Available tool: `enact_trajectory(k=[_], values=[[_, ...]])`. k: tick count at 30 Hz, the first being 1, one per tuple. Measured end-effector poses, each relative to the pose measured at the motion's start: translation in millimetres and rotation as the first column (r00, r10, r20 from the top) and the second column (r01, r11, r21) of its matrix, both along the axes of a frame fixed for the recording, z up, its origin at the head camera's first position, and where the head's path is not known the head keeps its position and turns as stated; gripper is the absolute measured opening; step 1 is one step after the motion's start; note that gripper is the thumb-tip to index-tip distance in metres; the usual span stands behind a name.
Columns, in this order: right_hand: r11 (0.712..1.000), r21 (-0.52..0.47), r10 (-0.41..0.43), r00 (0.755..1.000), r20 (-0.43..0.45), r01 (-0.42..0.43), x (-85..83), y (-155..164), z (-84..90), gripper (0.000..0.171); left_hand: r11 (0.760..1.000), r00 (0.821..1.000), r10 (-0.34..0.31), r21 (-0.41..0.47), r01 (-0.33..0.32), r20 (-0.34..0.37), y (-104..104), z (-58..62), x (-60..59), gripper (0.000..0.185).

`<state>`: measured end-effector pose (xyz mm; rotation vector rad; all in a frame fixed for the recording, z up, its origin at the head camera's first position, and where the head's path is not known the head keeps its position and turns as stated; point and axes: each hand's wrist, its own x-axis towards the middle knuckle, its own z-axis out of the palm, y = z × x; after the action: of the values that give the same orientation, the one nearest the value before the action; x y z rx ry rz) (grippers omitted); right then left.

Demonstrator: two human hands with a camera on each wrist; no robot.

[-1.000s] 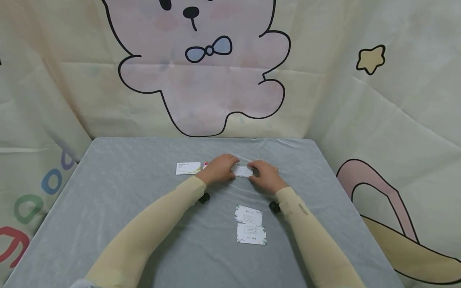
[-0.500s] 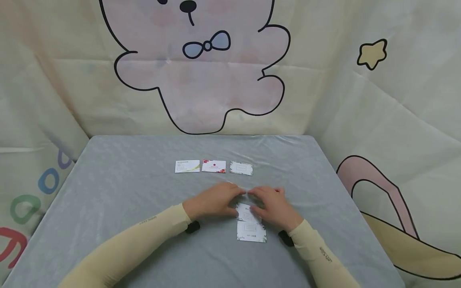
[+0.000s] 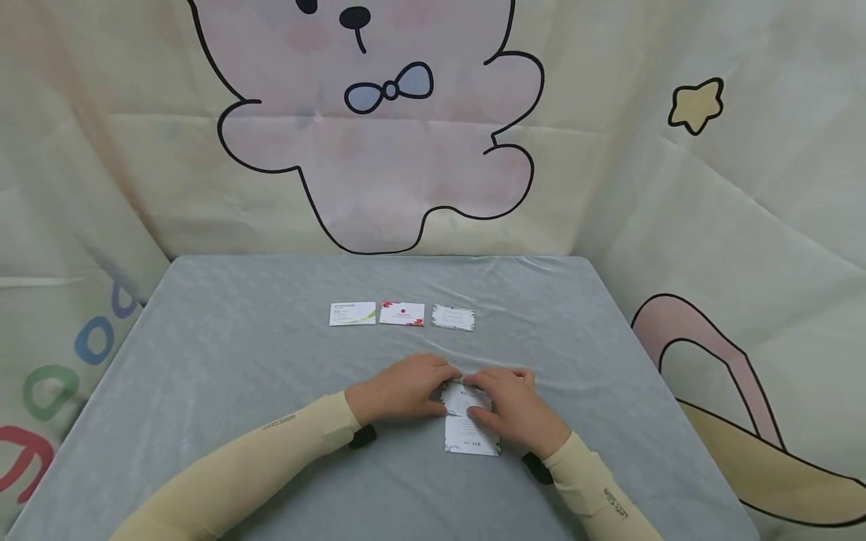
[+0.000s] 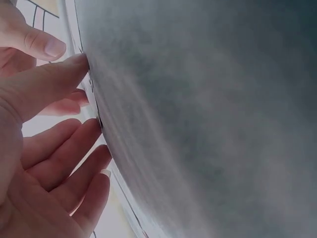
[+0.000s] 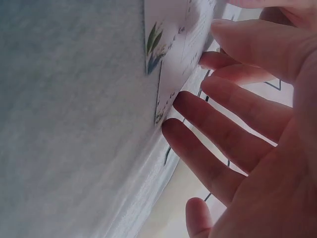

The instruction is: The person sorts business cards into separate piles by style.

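Note:
Two white cards with printed text and leafy corners lie one below the other on the grey tablecloth. In the head view, the upper card (image 3: 457, 398) partly covers the lower card (image 3: 472, 437). My left hand (image 3: 404, 387) is at the upper card's left side, index finger by its far edge and thumb near its left edge. From the right, my right hand (image 3: 510, 406) reaches over the cards, thumb across them and index finger at the far edge. Both wrist views show extended, slightly bent fingers around the cards' edges. Parts of the upper card are hidden under the right hand.
Farther back, a row holds a white card with a yellow-green curve (image 3: 352, 314), a card with red flowers (image 3: 402, 313) and a leafy-bordered card (image 3: 453, 317). The grey tablecloth (image 3: 257, 346) reaches back to a printed fabric wall (image 3: 379, 188).
Both hands have left the leafy-bordered card at the right end of the back row and come nearer, down to the upper of the two near cards. The back row is uncovered.

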<state>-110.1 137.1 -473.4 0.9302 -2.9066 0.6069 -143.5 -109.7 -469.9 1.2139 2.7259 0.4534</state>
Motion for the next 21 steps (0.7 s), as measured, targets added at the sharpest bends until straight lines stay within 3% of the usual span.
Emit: enact_trajectory(k=[9, 21], values=[[1.0, 0.001, -0.004, 1.0, -0.025, 0.004, -0.3, -0.8, -2.1, 0.049, 0.999, 0.998, 0.025, -0.018, -0.027, -0.059, 2.9, -1.5, -3.4, 0.055], [0.999, -0.013, -0.042, 0.999, 0.027, 0.042, -2.7, -2.7, -4.2, 0.055, 1.0, 0.998, 0.025, -0.007, -0.026, -0.058, 3.2, 2.1, -2.4, 0.055]])
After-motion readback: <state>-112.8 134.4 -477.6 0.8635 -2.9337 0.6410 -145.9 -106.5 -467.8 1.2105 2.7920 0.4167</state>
